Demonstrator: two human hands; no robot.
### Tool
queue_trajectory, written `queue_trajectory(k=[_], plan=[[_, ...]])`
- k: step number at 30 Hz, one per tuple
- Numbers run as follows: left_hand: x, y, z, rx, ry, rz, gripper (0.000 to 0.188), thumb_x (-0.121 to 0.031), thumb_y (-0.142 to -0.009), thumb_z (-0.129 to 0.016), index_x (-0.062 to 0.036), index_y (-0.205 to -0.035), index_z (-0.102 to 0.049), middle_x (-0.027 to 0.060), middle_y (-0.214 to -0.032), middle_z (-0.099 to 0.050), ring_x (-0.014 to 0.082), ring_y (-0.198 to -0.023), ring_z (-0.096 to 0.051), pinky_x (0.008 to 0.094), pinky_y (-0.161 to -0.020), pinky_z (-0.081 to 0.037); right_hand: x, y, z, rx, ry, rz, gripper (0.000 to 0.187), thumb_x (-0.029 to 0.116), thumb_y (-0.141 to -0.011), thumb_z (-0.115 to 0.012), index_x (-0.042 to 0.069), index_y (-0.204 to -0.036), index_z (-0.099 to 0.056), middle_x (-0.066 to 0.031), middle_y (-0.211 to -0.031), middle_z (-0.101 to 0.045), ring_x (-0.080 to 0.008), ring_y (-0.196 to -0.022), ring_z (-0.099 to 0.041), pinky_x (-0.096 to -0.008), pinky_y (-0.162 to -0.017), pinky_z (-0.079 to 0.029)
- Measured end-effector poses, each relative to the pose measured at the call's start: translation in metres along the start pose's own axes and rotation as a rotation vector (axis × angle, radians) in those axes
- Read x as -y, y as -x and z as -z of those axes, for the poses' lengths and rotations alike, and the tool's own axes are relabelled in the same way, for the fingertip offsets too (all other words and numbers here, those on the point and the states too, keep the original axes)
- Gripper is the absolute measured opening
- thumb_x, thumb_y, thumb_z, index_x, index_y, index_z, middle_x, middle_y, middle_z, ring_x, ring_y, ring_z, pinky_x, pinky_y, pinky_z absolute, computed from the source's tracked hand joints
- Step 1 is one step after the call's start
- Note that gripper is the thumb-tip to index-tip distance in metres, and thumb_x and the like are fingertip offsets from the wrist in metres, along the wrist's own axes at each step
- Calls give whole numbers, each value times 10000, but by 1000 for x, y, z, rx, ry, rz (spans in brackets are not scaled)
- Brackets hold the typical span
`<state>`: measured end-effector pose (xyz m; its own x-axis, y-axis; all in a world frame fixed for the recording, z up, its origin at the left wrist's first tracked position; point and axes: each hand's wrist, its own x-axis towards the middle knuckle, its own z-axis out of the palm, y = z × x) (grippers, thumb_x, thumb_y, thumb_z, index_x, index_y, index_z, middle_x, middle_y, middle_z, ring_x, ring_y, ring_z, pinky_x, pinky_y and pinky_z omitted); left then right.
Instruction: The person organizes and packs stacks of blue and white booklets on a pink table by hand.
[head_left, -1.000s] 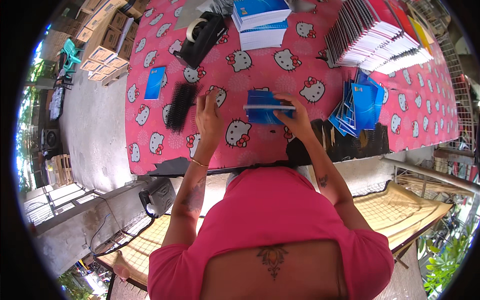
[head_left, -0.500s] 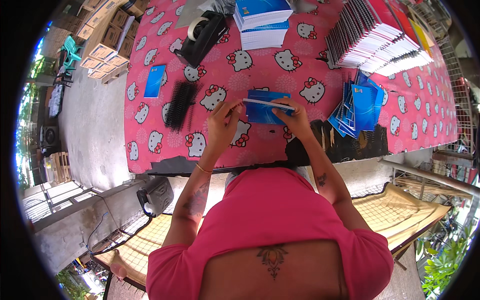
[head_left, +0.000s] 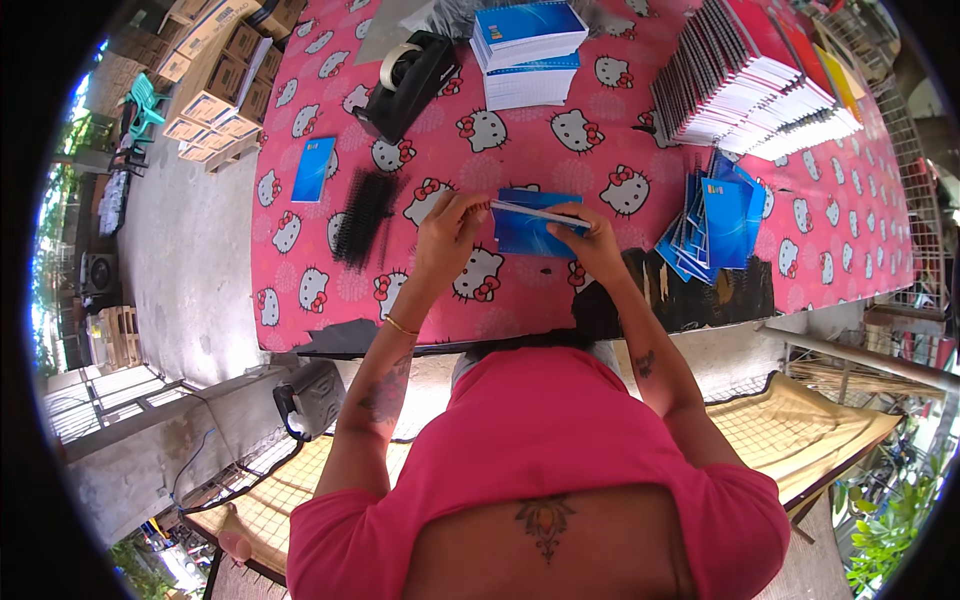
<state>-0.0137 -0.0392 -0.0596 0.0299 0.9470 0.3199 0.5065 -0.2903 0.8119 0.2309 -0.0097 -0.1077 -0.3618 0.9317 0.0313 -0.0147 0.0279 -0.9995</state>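
Note:
A thin notebook (head_left: 535, 212) is held edge-on above the table, its pale page edge facing up. At its left end my left hand (head_left: 447, 240) is closed, fingertips pinched at the corner; whether a coil is between them is too small to make out. My right hand (head_left: 597, 245) grips the other end, thumb on the near side. Beneath lies a blue-covered notebook (head_left: 520, 240), flat on the table and partly hidden by the held one. Left of my left hand is a bunch of black plastic spiral coils (head_left: 362, 222).
The pink patterned tabletop (head_left: 540, 305) has torn covering along its near edge. A blue notebook (head_left: 314, 170) lies at left. Farther back are a black tape dispenser (head_left: 408, 88) and stacked blue notebooks (head_left: 530, 85). On the right are loose blue spiral notebooks (head_left: 728, 222) and stacked red-covered ones (head_left: 735, 95).
The held notebook's right end has dipped slightly, so it slants a little more. Both hands keep their grips. The whole table sits slightly lower in view.

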Motion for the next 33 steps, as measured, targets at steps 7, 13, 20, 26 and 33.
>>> queue_trajectory(k=[7,13,20,26,33], plan=[[14,-12,9,244,-92,2,271,-111,-916,-656,-27,-1174,-652,128,-923,-664,232,-802,-640,333,-699,-499,-12,5,7,-1,173,55,216,20,-884,-677,23,-1099,-693,-83,-1079,-702,-169,-978,-637,-318,-916,-476],[15,-17,24,464,215,371,288,-171,-981,-594,-26,-1227,-635,93,-886,-684,136,-762,-642,311,-687,-529,-1,5,9,58,218,44,230,55,-893,-686,61,-1122,-705,-94,-1089,-723,-184,-1054,-664,-430,-1150,-287],[7,-23,17,314,69,48,200,-75,-932,-613,-53,-1130,-636,83,-832,-658,210,-745,-658,331,-663,-541,6,0,7,65,34,5,225,13,-913,-664,18,-1136,-686,-79,-1118,-719,-138,-1033,-651,-294,-913,-508],[1,-28,23,310,-288,-219,197,-146,-873,-682,-108,-1052,-608,82,-899,-597,286,-775,-637,392,-696,-518,4,3,4,46,16,1,230,9,-913,-662,15,-1142,-685,-77,-1132,-714,-113,-1012,-640,-273,-893,-507],[-23,-35,25,248,-274,-288,240,-211,-887,-674,-120,-1094,-590,64,-906,-589,284,-755,-632,400,-712,-511,26,8,3,-30,60,-38,203,38,-909,-672,19,-1110,-700,-42,-1009,-728,-78,-942,-630,-254,-861,-498]])
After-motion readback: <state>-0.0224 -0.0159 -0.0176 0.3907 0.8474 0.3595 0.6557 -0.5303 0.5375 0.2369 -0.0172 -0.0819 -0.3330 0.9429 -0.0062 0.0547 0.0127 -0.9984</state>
